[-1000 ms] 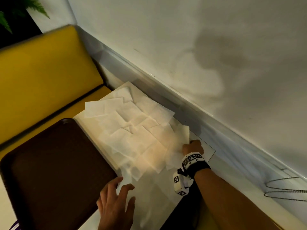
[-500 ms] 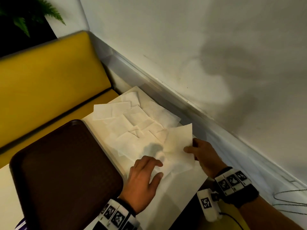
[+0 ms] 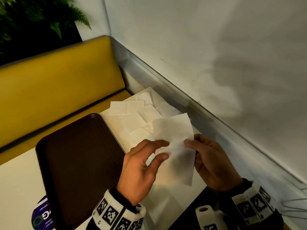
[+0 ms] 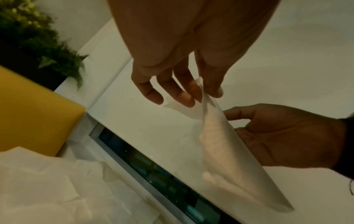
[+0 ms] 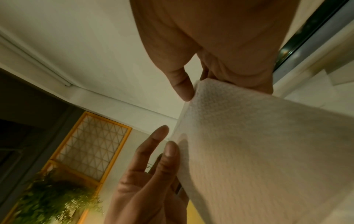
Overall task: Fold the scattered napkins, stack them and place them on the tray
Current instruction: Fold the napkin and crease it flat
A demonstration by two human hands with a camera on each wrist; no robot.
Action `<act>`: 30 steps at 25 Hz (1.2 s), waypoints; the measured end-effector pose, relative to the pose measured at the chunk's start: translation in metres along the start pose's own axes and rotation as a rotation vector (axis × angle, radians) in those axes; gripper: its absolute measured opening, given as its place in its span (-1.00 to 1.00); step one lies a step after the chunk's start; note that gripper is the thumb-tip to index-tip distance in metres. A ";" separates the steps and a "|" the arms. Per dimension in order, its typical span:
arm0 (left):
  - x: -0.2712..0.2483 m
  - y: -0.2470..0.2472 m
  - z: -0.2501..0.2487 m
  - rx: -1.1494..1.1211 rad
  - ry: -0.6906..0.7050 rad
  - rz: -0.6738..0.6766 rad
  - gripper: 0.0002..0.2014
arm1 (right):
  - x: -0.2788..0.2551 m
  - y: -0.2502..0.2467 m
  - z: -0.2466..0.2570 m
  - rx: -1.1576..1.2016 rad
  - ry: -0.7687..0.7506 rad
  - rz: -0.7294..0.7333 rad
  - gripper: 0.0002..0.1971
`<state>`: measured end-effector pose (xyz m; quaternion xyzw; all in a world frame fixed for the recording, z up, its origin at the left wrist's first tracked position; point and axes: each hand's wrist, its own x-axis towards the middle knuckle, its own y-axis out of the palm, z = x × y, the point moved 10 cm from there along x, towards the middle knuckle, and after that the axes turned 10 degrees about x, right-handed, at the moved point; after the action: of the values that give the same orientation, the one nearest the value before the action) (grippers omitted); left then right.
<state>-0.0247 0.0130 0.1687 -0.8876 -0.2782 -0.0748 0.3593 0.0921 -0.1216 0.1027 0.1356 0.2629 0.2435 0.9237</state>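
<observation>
Pinched between thumb and fingers of the right hand (image 3: 211,161), a thin white embossed paper napkin (image 3: 176,138) is held raised above the white table top (image 3: 18,181), clear of the surface. In the right wrist view the thumb (image 5: 181,84) is seen pressed against the napkin's upper edge, with the sheet (image 5: 258,151) hanging broad and translucent below it. The left hand (image 3: 141,170) is applied to the opposite edge of the same sheet; in the left wrist view a corner of the napkin (image 4: 220,136) is caught between the left thumb and index finger, while the remaining fingers (image 4: 151,91) are left loosely extended. The sheet is bent along its middle, the upper half tilted toward the wall and the lower half hanging down between the two hands. Behind the held sheet, a loose heap of unfolded white paper napkins (image 3: 132,117) is spread on the table against the metal wall trim (image 3: 166,82). A dark brown rectangular plastic tray (image 3: 74,160) is set on the table just left of the heap and of the left hand; nothing is seen lying on it. A yellow upholstered bench back (image 3: 58,80) is noted beyond the table, with green fern foliage (image 3: 33,17) above it. Black-and-white marker bands (image 3: 114,213) are worn on both wrists.
</observation>
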 end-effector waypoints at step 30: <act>-0.026 -0.023 0.053 -0.046 -0.273 0.097 -0.96 | -0.045 0.062 0.009 -0.948 -0.572 0.277 -0.66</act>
<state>-0.0627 0.0512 0.1349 -0.9099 -0.2796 0.0580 0.3010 0.0398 -0.0936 0.1522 -0.2001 -0.1559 0.4073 0.8774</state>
